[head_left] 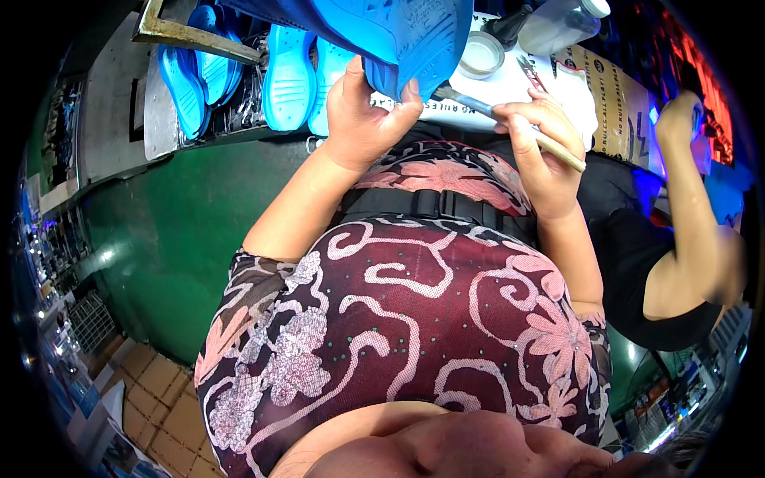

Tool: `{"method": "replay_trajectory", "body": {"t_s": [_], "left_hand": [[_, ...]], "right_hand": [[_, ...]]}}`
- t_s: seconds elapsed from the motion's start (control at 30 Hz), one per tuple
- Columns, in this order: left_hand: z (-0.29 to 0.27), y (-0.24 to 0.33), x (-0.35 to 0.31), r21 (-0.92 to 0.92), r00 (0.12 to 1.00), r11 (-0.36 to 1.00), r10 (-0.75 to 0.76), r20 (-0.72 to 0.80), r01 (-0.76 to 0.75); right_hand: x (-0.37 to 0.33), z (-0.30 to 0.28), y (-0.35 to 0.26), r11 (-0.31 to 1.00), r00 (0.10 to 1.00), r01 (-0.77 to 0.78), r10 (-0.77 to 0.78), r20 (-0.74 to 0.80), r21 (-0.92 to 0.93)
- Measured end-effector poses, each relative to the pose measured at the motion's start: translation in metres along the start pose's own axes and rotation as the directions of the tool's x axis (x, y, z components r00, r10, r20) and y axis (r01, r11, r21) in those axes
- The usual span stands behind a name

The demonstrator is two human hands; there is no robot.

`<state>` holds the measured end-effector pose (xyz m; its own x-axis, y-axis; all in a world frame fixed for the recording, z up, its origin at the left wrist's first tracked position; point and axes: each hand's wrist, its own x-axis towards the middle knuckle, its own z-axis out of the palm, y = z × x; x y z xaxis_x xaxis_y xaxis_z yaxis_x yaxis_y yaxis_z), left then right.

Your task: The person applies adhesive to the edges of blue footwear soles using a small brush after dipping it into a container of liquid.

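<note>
Left hand gripped a blue shoe-shaped piece; right hand held a brush

Observed from the head view: the left hand (358, 119) was closed on the lower edge of the blue shoe-shaped piece (382, 32), its thumb pressed against the near side. The piece was at the top of the view, raised at the bench and cut off by the upper edge. The right hand (550, 139) was closed around the brush (478, 105), pale handle end toward the person. The hands were apart; the brush's working end was just beside the piece, contact could not be told.

Writing: the brown cardboard (610, 95) bore repeated dark block capitals plus a bold dark mark. The white sheet (574, 103) carried similar dark print, partly covered. Faint marks on the held piece were too small to read.

Also noted: further blue shoe-shaped pieces (288, 80) lay left of the left hand, near a metal frame (195, 36). Beyond the right hand were an open round container (481, 56), a dark bottle (508, 28) and a clear jar (558, 28) with a white lid. At far right, a co-worker's hand (679, 119) was raised.
</note>
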<state>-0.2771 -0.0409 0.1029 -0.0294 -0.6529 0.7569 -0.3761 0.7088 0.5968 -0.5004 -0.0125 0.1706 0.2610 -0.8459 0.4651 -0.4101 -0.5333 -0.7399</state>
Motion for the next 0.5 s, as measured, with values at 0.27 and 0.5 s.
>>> {"method": "replay_trajectory", "body": {"t_s": [0.27, 0.5], "left_hand": [[-0.009, 0.004, 0.0, 0.02, 0.996, 1.0, 0.008, 0.092, -0.009], [-0.009, 0.009, 0.008, -0.09, 0.993, 0.992, -0.079, 0.085, 0.086]], "right_hand": [[-0.004, -0.004, 0.002, 0.996, 0.999, 0.046, -0.045, 0.01, -0.075], [-0.013, -0.014, 0.007, 0.992, 0.989, -0.076, 0.088, -0.116, 0.106]]}}
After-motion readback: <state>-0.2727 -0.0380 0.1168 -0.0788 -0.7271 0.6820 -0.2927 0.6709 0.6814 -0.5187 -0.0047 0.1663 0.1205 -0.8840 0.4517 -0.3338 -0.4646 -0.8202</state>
